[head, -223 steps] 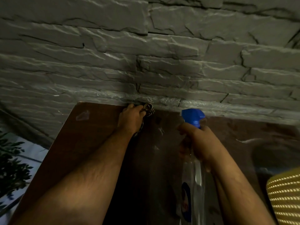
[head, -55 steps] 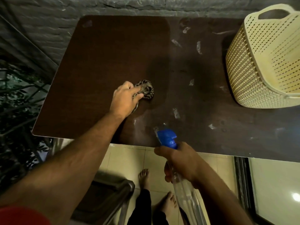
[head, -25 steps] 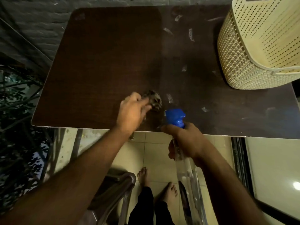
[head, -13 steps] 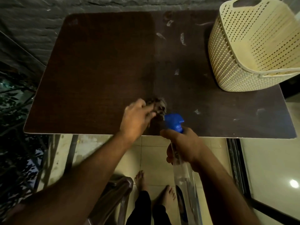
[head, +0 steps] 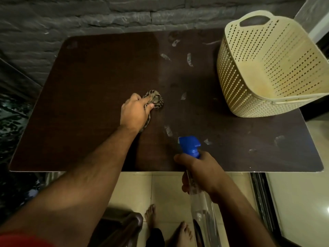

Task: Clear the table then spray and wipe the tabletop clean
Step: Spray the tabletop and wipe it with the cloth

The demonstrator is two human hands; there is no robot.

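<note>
A dark brown tabletop [head: 92,90] fills the view, its right half marked with pale smears [head: 168,130]. My left hand [head: 133,112] grips a bunched striped cloth [head: 154,99] and presses it on the middle of the table. My right hand [head: 199,171] holds a clear spray bottle [head: 202,209] by its neck at the front edge. The bottle's blue trigger head [head: 190,146] points over the table.
A cream perforated plastic basket [head: 229,82] stands at the table's right rear. A grey stone wall [head: 106,13] runs behind the table. Below the front edge are floor tiles, my bare feet [head: 150,215] and a chair back [head: 122,223].
My left hand has slid the cloth away from the front edge toward the middle of the table. The spray bottle stays near the front edge.
</note>
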